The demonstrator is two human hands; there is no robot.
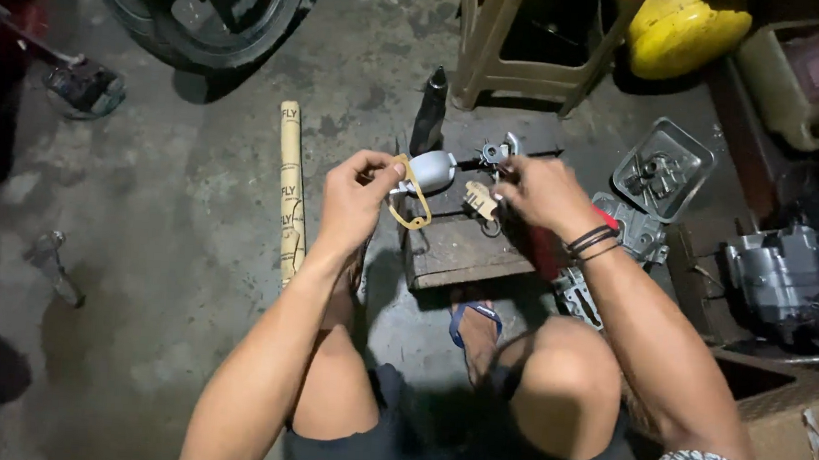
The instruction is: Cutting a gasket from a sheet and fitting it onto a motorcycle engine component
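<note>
My left hand [359, 193] pinches a thin tan gasket ring [413, 204] that hangs beside a small silver metal housing [432, 170]. My right hand [539, 193] grips small parts next to a tan cut-out gasket piece [478, 198] and a dark metal fitting [497, 153]. Both hands hover over a worn wooden block [461, 251] on the concrete floor. Black bands circle my right wrist. My knees and a blue sandal [473, 317] show below.
A cardboard tube [290, 188] lies left of the block. A metal tray [664, 169] of parts and an engine casing [800, 272] sit at right. A tyre [204, 4], a plastic stool [529, 37] and a yellow object [685, 30] stand beyond. A cardboard box [789, 429] is near right.
</note>
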